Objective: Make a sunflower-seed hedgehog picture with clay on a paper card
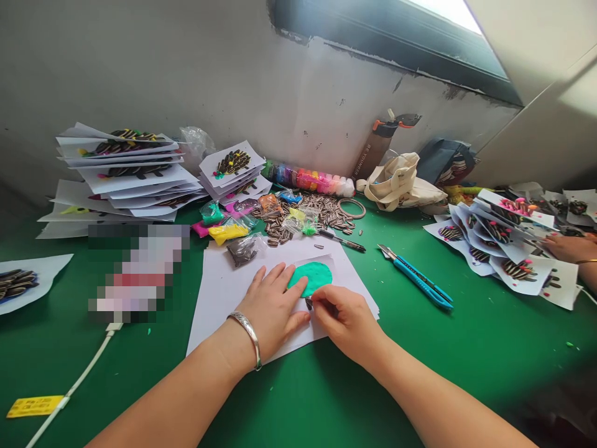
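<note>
A flattened green clay oval [317, 277] lies on a small white sheet atop larger white paper [209, 298]. Spread flat, my left hand [275, 305] rests on the paper, one fingertip on the oval's left edge. My right hand [345, 317] is closed in a pinch at the oval's lower edge. A small dark piece [308, 303] shows at its fingertips, touching the paper. Behind my left hand sits a bag of dark clay [241, 251].
Behind the paper are sunflower seeds [326, 211], a black pen [342, 240] and clay bags. A blue cutter [420, 280] lies right. Stacked seed pictures [140, 168] stand left, others [499, 236] right, near another person's hand [569, 247]. A white cable [88, 361] crosses the left.
</note>
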The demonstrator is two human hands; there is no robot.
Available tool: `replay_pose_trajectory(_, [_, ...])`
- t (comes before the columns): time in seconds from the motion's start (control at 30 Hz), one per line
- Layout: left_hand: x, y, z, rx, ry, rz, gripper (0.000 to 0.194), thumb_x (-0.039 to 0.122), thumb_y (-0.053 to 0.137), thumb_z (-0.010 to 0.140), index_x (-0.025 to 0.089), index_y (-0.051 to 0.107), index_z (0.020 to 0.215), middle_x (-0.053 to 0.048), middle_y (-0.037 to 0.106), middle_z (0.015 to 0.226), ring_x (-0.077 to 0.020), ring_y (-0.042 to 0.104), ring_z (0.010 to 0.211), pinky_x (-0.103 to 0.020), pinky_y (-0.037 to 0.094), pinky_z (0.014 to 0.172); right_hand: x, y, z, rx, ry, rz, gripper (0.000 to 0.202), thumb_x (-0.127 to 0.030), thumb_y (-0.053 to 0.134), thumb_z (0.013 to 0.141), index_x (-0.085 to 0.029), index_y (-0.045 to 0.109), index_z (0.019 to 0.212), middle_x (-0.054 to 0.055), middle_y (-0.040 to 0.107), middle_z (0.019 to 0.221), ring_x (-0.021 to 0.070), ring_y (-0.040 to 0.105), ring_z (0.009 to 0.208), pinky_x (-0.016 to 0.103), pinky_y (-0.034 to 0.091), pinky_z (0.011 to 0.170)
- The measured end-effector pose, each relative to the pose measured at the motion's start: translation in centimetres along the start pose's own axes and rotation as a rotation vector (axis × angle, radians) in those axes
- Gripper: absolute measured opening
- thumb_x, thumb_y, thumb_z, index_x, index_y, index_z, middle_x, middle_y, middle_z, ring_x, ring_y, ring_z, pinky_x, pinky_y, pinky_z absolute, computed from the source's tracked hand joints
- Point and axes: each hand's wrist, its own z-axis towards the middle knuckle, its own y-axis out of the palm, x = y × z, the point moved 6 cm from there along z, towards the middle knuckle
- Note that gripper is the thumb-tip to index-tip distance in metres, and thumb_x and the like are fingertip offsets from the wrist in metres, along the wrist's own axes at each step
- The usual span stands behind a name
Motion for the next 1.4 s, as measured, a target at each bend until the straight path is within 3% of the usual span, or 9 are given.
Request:
replay_pose_trajectory(0.93, [-0.08,0.06,-0.06,0.008,0.006,0.004,0.05,0.043,0.05,0.088,0.021,0.046,0.132,-0.015,0.039,0.143,-0.0342,0.029,0.133,-0.058,0.021,0.107,-0.08,-0.18,-0.09,0.006,-0.021,-0.026,0.012,-0.01,0.052,0.076,-0.02,0.059,0.076,-0.003,0.062,0.066,0.0114,0.052,0.061,0.023,0.038,0.06])
replay_pose_trajectory(1.4, [-0.04,-0.14,-0.18,0.043,0.01,-0.018,0.047,0.04,0.051,0.087,0.023,0.047,0.13,-0.012,0.042,0.142,-0.0326,0.031,0.132,-0.056,0.022,0.107,0.22,-0.35,-0.1,0.025,0.017,-0.032,0.012,-0.012,0.05,0.078,-0.02,0.059,0.077,-0.002,0.061,0.065,0.0118,0.051,0.06,0.023,0.039,0.059])
